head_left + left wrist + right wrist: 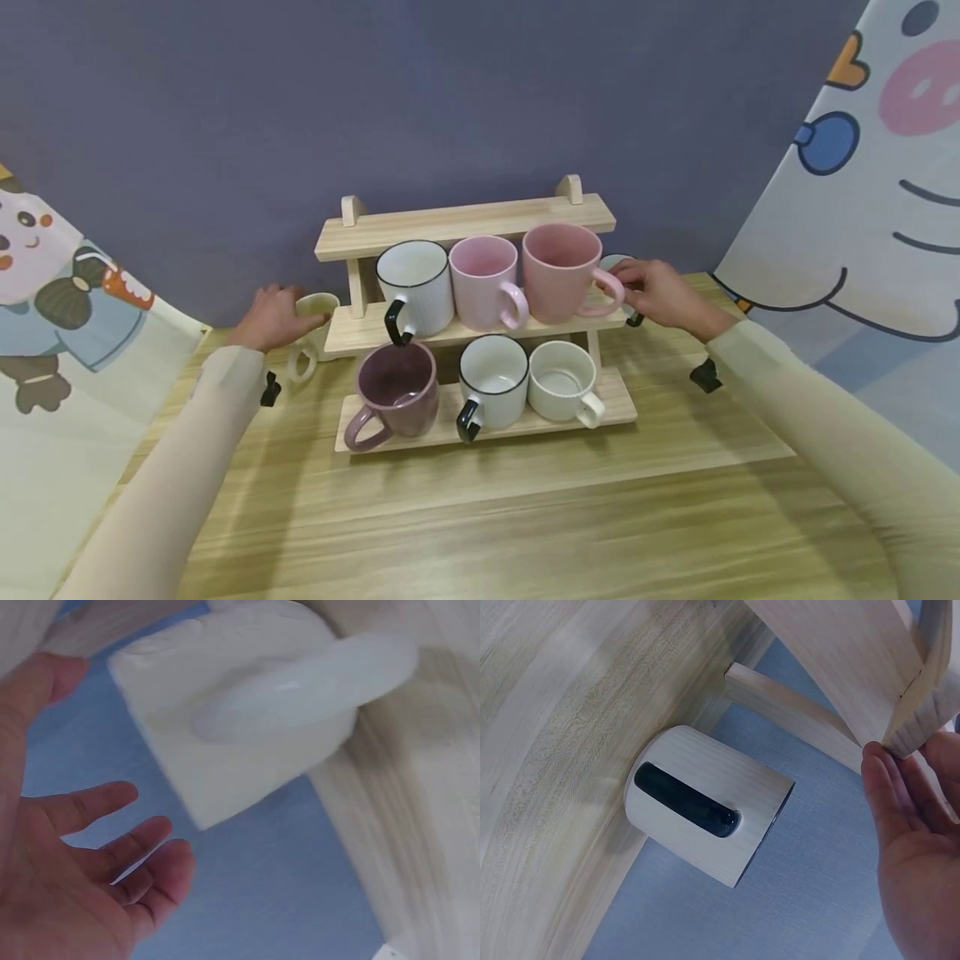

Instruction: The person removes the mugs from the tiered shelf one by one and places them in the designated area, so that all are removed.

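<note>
A two-tone wooden rack holds mugs on its lower levels. At its right end my right hand grips the corner of a board, fingertips on one side and thumb on the other. Below that hand, a white mug with a black handle stands on the table. My left hand is beside a cream mug left of the rack. The left wrist view has this hand with fingers spread loosely, apart from the mug and its handle.
On the middle level stand a white mug, a light pink mug and a darker pink mug. Below are a purple mug, a black-rimmed white mug and a small cream mug. Patterned cloths flank the wooden table.
</note>
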Action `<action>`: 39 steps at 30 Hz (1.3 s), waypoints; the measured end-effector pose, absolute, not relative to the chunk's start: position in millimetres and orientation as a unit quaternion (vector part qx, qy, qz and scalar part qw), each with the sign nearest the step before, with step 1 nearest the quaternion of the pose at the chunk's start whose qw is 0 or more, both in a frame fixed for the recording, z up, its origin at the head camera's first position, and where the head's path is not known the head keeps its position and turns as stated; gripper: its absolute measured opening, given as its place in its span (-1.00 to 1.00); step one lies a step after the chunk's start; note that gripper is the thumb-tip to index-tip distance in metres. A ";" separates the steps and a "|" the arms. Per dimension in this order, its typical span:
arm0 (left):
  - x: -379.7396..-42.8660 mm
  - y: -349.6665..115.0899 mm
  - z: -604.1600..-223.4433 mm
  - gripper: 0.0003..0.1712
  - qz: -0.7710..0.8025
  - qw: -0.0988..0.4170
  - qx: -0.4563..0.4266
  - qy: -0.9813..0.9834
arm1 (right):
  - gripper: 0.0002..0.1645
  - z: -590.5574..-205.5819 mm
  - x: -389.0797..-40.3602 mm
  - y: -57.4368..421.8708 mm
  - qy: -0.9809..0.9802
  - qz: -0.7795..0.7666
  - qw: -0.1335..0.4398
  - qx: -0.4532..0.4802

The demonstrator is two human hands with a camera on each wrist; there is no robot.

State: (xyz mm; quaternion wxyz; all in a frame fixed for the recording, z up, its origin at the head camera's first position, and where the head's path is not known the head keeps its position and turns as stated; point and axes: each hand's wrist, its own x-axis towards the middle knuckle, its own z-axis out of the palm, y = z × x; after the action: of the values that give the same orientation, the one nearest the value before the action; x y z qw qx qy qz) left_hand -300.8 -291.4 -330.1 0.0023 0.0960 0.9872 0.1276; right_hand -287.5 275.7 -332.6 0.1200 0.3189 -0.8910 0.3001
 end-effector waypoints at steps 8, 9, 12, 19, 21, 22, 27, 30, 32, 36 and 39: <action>-275.9 -277.8 -297.8 -0.41 0.178 -0.134 0.116 0.968 | -0.89 -334.6 -289.1 276.6 -0.889 0.307 0.122 0.316; -272.5 -274.2 -292.6 -0.45 0.184 -0.157 0.122 0.963 | -0.89 -334.6 -289.4 276.5 -0.889 0.307 0.123 0.316; -261.5 -259.6 -275.4 -0.53 0.198 -0.217 0.140 0.946 | -0.89 -333.3 -289.4 276.6 -0.890 0.309 0.123 0.313; -237.7 -214.0 -240.4 -0.52 0.210 -0.239 0.199 0.927 | -0.86 -332.1 -288.4 275.9 -0.895 0.305 0.110 0.305; -233.1 -201.8 -234.9 -0.50 0.206 -0.222 0.212 0.929 | -0.86 -332.1 -288.2 275.5 -0.897 0.305 0.109 0.302; -231.2 -196.4 -232.6 -0.48 0.204 -0.210 0.216 0.931 | -0.85 -332.0 -288.0 275.3 -0.897 0.305 0.108 0.301; -229.5 -171.9 -226.9 -0.30 0.183 -0.159 0.229 0.943 | -0.85 -332.0 -286.8 275.7 -0.896 0.303 0.109 0.307; -233.2 -158.2 -226.4 -0.18 0.164 -0.134 0.238 0.948 | -0.85 -332.5 -286.2 276.5 -0.893 0.301 0.114 0.315; -235.2 -150.4 -226.4 -0.14 0.155 -0.118 0.241 0.951 | -0.85 -332.8 -286.1 277.0 -0.891 0.300 0.116 0.319; -237.0 -139.9 -227.2 -0.09 0.143 -0.093 0.234 0.957 | -0.83 -332.3 -285.7 276.8 -0.892 0.302 0.113 0.318; -236.7 -135.7 -227.2 -0.07 0.137 -0.091 0.225 0.960 | -0.83 -331.5 -285.6 277.0 -0.891 0.303 0.113 0.317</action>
State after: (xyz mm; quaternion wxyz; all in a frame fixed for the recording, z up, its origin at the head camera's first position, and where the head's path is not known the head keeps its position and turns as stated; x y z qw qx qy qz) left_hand -236.7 -135.7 -227.2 -0.0910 0.2248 0.9604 0.1368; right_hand -285.6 277.0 -331.5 0.1129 0.3170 -0.8915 0.3033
